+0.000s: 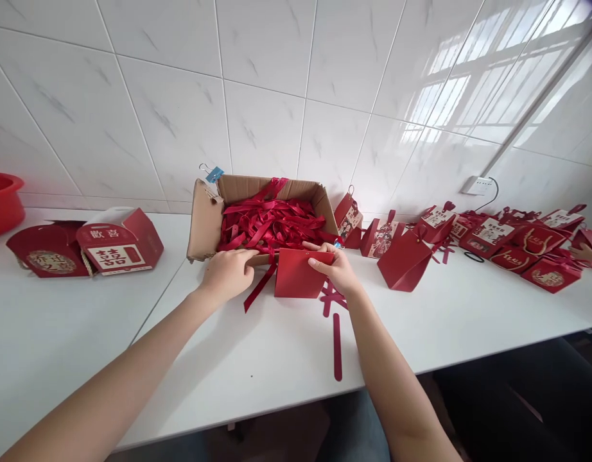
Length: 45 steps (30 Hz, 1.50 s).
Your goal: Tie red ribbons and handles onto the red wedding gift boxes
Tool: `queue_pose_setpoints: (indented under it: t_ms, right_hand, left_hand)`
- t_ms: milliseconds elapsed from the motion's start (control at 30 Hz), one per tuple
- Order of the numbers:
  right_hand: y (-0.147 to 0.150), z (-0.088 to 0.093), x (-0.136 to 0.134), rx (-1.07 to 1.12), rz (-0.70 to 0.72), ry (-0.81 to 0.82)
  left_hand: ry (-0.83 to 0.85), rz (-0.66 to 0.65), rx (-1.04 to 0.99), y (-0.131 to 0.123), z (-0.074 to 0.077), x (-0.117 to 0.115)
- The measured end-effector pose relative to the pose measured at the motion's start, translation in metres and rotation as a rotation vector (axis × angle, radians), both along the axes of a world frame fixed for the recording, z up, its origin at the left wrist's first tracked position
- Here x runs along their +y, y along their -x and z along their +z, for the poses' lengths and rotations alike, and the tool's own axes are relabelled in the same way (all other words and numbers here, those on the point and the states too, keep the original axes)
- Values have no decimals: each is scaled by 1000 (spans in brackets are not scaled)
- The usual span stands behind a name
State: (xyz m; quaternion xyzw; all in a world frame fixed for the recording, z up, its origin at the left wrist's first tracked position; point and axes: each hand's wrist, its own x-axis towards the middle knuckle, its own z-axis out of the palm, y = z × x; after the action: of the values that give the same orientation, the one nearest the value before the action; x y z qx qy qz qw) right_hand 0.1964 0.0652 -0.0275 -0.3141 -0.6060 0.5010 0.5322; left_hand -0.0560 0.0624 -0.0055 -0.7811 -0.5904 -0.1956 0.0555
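Note:
My right hand [341,269] grips a plain red paper gift box [300,274] by its upper right corner, thumb on the near face. The box stands just in front of an open cardboard box [203,224] heaped with dark red ribbons [271,224]. At the cardboard box's near rim, my left hand [227,276] has its fingers stretched toward the ribbons, thumb apart; nothing shows in its grasp. One loose ribbon [260,289] hangs over the rim between my hands. Flat dark red strips [337,346] lie on the table by my right forearm.
Two printed red gift boxes [120,244] and a red basin [4,204] stand at left. To the right are a red box [406,260], many finished boxes [537,240] and another person's hand [589,255]. A tiled wall backs the white table [194,378].

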Motion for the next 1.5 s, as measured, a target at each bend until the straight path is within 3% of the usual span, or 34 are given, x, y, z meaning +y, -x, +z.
queue_pose_setpoints:
  t_ms: [133,267,533,733,900,1067,1200,1300,1400,1500]
  right_hand:
    - [-5,6,-3,-66,56,40]
    - [-9,13,-9,-156,68,49]
    - [-10,20,-20,-272,153,2]
    - [-13,17,-15,-280,178,0]
    - [-15,19,-13,-320,219,14]
    - [-15,18,-13,-326,233,23]
    - [-16,16,-12,-309,241,25]
    - [-15,17,-12,-302,251,29]
    - [-14,18,-13,-290,259,32]
    - [-12,19,-12,-286,279,-3]
  left_hand:
    - [159,-47,-253,11,12,-2]
    - [98,-6,-462,19,15,1]
    - [119,11,-400,26,15,4]
    - [-75,64,-415,40,3,3]
    - [-44,96,-431,50,-4,3]
    - [99,74,-326,51,14,8]
    - [202,-80,8,37,46,17]
    - [220,-169,145,13,66,30]
    - [124,-264,215,-22,74,51]
    - [64,-326,285,-57,72,78]
